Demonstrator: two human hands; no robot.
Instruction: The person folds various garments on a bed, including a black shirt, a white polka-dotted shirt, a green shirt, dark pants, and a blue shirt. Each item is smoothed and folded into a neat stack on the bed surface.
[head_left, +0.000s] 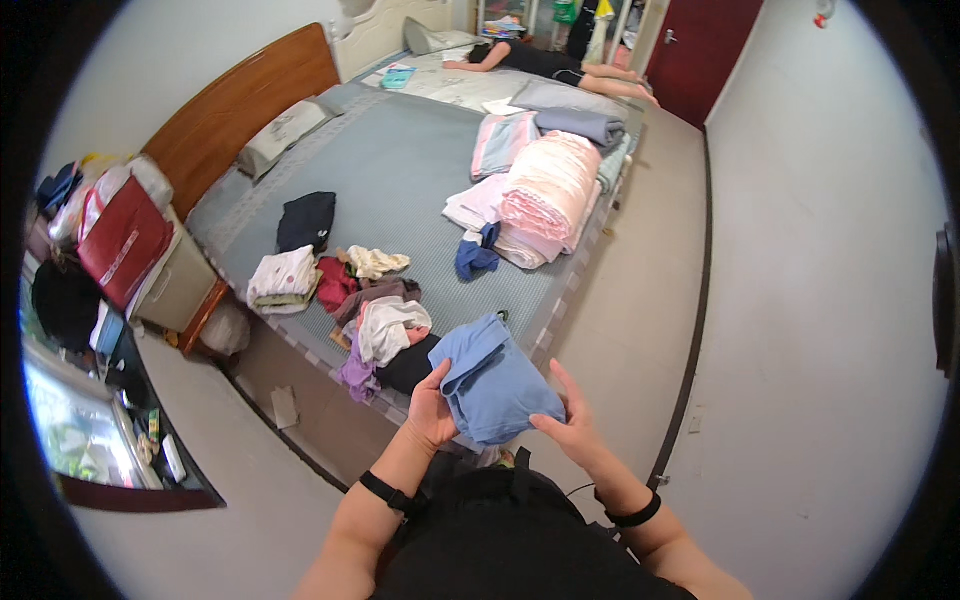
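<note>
A folded blue cloth garment (495, 386) is held up over the near edge of the bed between my two hands. My left hand (433, 409) grips its left side, thumb on top. My right hand (570, 420) pinches its lower right corner between thumb and fingers. Just beyond lies a loose pile of clothes on the mat, with a white garment (390, 328), a black one (409, 365), a purple one (360, 375) and a dark red one (336, 283). Left of the pile are a folded white patterned garment (283, 277) and a folded black garment (306, 220).
A rolled pink quilt (551, 184) rests on folded bedding at the bed's right side, near a crumpled dark blue cloth (478, 253). A person (544, 64) lies on the far bed. A storage box (176, 281) with bags stands left. A wall (810, 300) runs along the right.
</note>
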